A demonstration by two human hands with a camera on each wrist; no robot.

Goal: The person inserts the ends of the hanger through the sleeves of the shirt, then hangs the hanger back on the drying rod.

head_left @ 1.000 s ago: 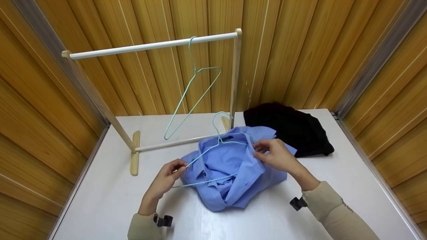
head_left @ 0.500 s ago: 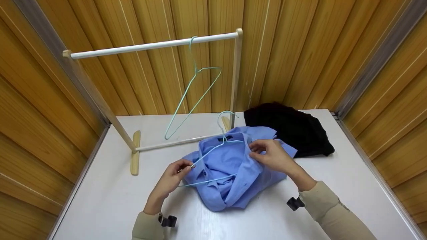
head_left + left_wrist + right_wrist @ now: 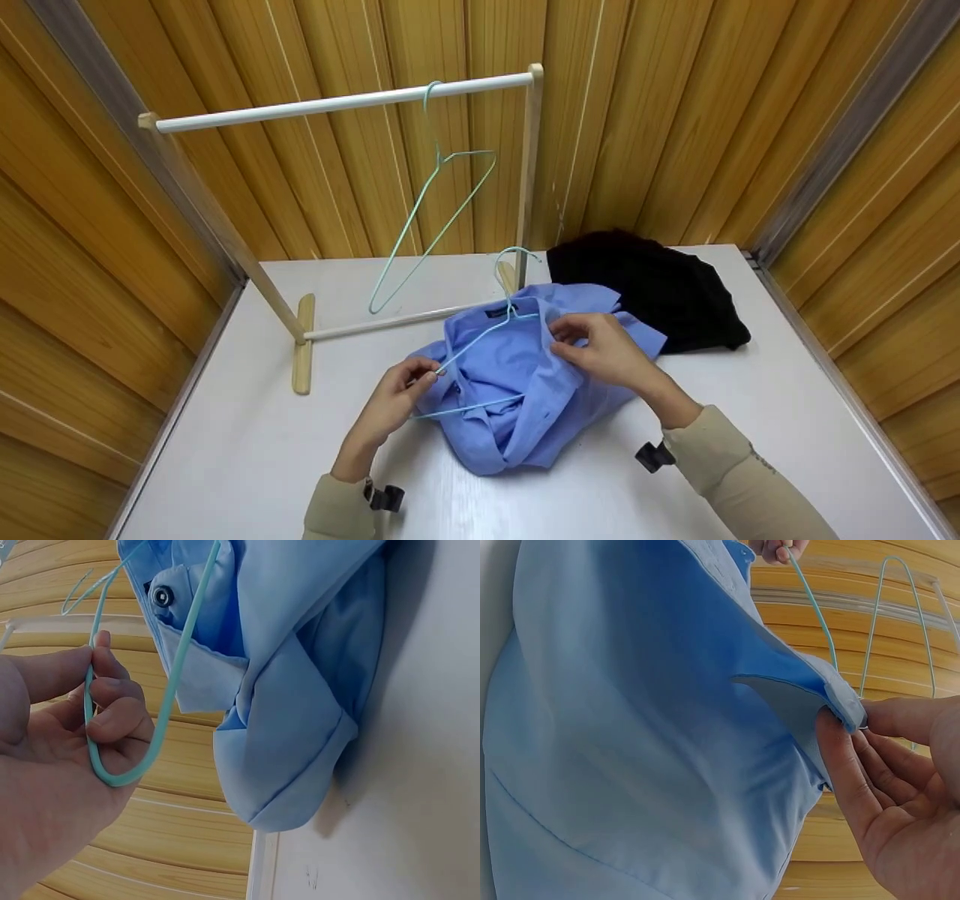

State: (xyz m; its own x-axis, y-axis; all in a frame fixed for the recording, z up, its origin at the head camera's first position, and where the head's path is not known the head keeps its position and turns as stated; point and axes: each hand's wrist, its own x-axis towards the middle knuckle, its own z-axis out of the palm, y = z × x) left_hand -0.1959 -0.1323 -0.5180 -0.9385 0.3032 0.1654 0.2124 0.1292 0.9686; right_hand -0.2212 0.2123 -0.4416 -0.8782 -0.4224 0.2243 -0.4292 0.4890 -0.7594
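A blue button-up shirt (image 3: pixel 495 360) lies bunched on the white table, its collar toward the rack. My left hand (image 3: pixel 399 394) pinches the left end of a mint-green wire hanger (image 3: pixel 480 336); in the left wrist view the hanger's bent corner (image 3: pixel 112 776) crosses my palm. The hanger's far end runs inside the shirt's right side, where cloth hides it, and its hook stands up past the collar. With thumb and fingers, my right hand (image 3: pixel 600 349) pinches the shirt's right collar edge (image 3: pixel 844 701).
Behind the shirt stands a garment rack (image 3: pixel 345 103) with a white bar and wooden posts. A second mint-green hanger (image 3: pixel 409 221) hangs from it. Black folded cloth (image 3: pixel 645 289) lies at the back right. Wood-patterned panels (image 3: pixel 675 112) enclose the table (image 3: pixel 225 450).
My left hand has moved right, pushing the hanger further into the shirt's right side, its hook shifting right too. My right hand has drawn the collar edge slightly left.
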